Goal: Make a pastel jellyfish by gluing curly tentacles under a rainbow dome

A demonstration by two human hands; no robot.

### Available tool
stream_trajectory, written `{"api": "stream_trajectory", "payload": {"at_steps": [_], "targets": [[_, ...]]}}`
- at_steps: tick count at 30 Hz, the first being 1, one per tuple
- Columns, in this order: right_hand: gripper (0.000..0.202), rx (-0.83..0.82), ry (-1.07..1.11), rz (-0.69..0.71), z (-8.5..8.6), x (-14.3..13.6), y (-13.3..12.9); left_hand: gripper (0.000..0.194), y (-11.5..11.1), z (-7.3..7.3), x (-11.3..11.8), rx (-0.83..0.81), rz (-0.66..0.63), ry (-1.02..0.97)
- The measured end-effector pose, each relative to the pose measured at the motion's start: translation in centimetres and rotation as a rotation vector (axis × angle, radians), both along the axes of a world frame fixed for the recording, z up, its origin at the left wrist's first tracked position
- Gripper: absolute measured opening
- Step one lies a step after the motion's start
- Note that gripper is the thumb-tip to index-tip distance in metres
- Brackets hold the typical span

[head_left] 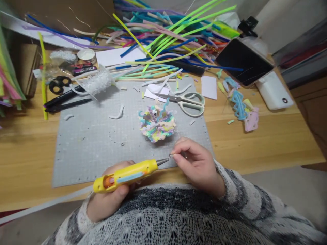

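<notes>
My left hand (111,199) is wrapped round a yellow hot glue gun (135,172), whose metal nozzle points right. Close to the nozzle tip, my right hand (196,163) pinches a tiny shiny piece (171,155) between thumb and forefinger; its kind is too small to make out. Just beyond both hands, a pastel, many-coloured curly craft piece (157,127) stands on the grey cutting mat (84,156). Behind it lie scissors (189,102) with pale handles. A small round bead-like thing (122,144) rests on the mat to the left.
Many coloured pipe cleaners (163,41) are heaped at the back. At left are black scissors (60,85), black pens (66,102) and a spool of clear beads (97,83). A dark-screened device (244,63), a white box (274,90) and pastel fuzzy pieces (238,105) lie right.
</notes>
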State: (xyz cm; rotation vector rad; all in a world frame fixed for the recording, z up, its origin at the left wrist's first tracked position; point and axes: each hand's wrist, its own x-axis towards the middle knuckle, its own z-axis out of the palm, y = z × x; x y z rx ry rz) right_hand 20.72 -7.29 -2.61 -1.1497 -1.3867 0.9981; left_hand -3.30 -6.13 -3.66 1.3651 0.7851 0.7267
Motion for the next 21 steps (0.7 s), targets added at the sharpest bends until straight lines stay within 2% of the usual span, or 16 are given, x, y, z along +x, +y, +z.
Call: {"api": "stream_trajectory", "payload": {"at_steps": [21], "targets": [[0.014,0.032,-0.038,0.039,0.57,-0.1,0.27,0.044,-0.19,-0.21,-0.08,0.002,0.006,-0.018]]}}
